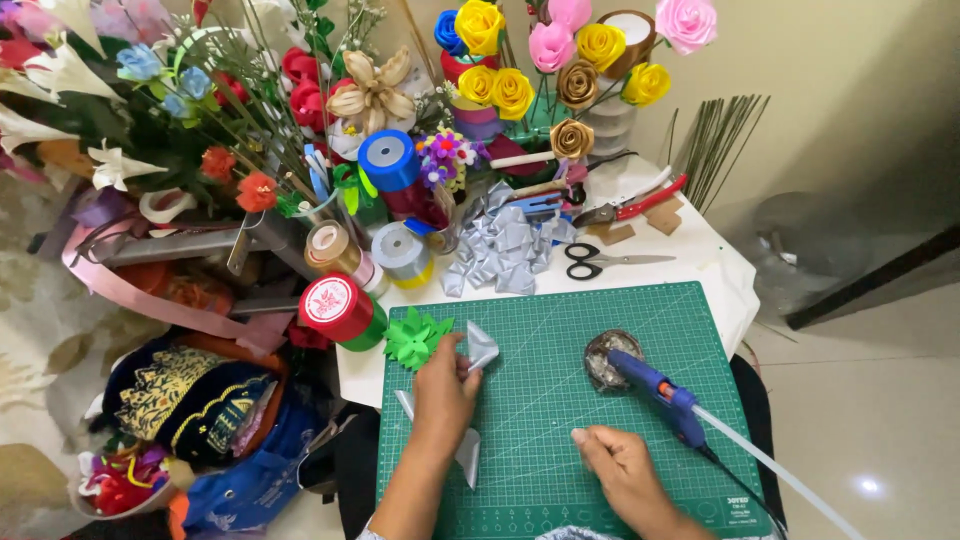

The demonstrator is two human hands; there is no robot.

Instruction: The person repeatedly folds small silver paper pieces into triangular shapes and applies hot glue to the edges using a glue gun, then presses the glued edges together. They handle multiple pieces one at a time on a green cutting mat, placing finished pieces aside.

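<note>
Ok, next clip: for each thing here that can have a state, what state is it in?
left hand: pinching the folded silver ribbon, which is creased to a point
right hand: flat on the green cutting mat, holding nothing
glue gun: lying down, nozzle on a small dish
black scissors: closed, lying flat
red pliers: lying on the table, handles slightly apart
red ribbon spool: on its side

The left hand [445,385] reaches forward from the lower edge, back upward, fingers curled and pinched together at the tips; the right hand [620,468] lies lower and nearer, palm down, fingers loosely bent, thumb pointing left; both forearms bare.
</note>
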